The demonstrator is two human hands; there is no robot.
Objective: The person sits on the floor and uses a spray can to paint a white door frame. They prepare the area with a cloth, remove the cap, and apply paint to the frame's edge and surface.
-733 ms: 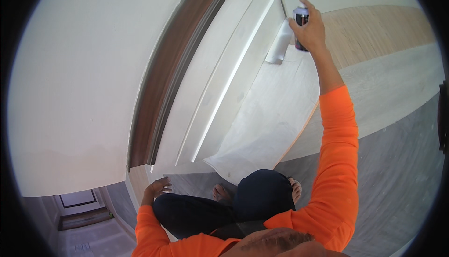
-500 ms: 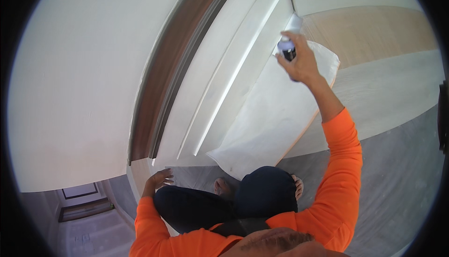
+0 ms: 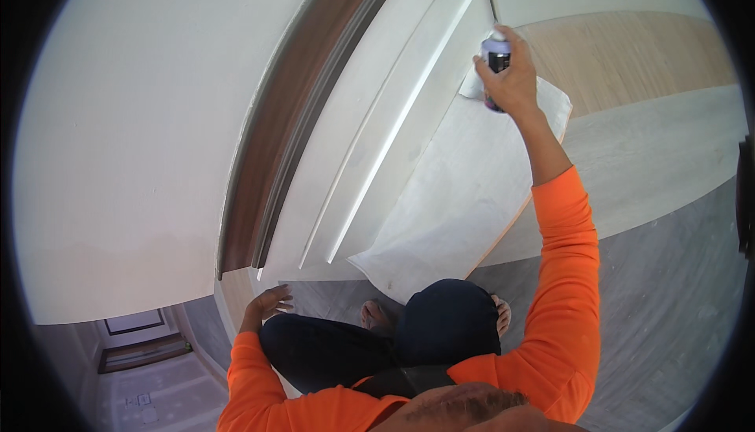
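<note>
My right hand, at the end of an outstretched arm, is wrapped round a spray can with a pale lilac top and a dark body. The index finger lies over the can's top. The can is close to the lower part of a white moulded panel, near its far corner. Below it a white sheet with an orange edge spreads over the floor along the panel. My left hand holds nothing; its fingers are stretched out beside my left knee, near the panel's near end.
A brown wooden frame runs along the panel, with a pale wall left of it. Light wood flooring lies at the far right, grey flooring nearer. My bare feet rest by the sheet's near edge. A doorway opening shows at lower left.
My right hand has moved slightly farther away and to the right with the spray can, and more of the can's dark body shows. My left hand has stayed put.
</note>
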